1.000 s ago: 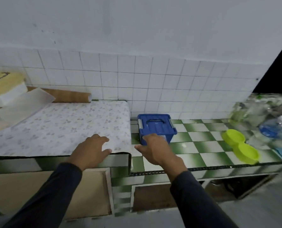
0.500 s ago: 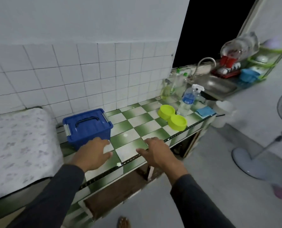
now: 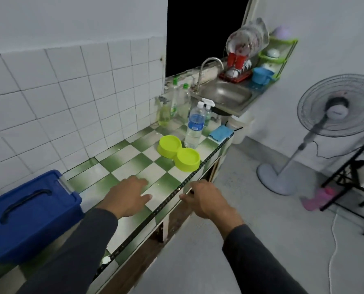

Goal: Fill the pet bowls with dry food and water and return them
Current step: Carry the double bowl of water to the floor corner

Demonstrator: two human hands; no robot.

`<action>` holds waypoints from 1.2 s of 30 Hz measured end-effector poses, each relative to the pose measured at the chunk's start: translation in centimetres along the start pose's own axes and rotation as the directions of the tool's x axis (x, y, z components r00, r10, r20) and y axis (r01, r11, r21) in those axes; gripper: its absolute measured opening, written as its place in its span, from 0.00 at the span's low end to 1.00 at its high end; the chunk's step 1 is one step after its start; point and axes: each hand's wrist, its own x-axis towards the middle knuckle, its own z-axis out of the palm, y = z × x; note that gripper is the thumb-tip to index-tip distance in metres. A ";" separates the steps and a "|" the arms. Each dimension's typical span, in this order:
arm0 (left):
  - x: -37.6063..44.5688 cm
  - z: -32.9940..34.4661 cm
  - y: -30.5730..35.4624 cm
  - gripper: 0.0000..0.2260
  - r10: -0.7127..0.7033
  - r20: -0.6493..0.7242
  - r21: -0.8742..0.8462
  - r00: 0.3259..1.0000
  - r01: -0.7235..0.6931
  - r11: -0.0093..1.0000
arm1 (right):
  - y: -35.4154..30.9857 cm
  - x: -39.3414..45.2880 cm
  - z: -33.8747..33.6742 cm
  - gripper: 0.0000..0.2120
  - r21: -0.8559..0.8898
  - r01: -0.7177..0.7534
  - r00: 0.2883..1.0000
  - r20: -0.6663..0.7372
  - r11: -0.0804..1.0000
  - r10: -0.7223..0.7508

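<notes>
Pet bowls (image 3: 178, 153): one lime plastic unit with two round wells. Left hand (image 3: 127, 196) and right hand (image 3: 206, 199), both empty, hovered with fingers relaxed.

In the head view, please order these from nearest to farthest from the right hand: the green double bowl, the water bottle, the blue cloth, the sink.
From the right hand:
1. Green double bowl, ahead near the counter edge.
2. Water bottle, standing just behind the bowl.
3. Blue cloth, at the counter's far end, right of the bottle.
4. Sink, beyond the counter, under the tap.
</notes>
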 end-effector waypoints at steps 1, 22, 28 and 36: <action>1.1 -0.2 0.2 0.25 0.010 0.001 0.005 1.000 -0.010 1.000 | 0.3 0.7 -0.1 0.24 -0.007 -0.013 1.000 0.006 1.000 0.013; 20.7 0.8 3.3 0.25 0.050 0.008 -0.015 0.999 -0.050 0.999 | 8.0 17.9 -1.3 0.29 0.085 -0.062 0.998 0.019 0.994 0.060; 25.2 2.1 4.1 0.25 -0.017 -0.024 -0.060 1.000 0.015 0.998 | 10.6 22.9 -1.3 0.31 0.101 -0.031 0.999 0.034 0.994 0.028; 28.8 5.5 3.0 0.25 -0.106 -0.003 -0.214 0.994 0.102 0.971 | 12.9 28.1 0.8 0.31 0.181 -0.053 0.994 0.107 0.982 0.034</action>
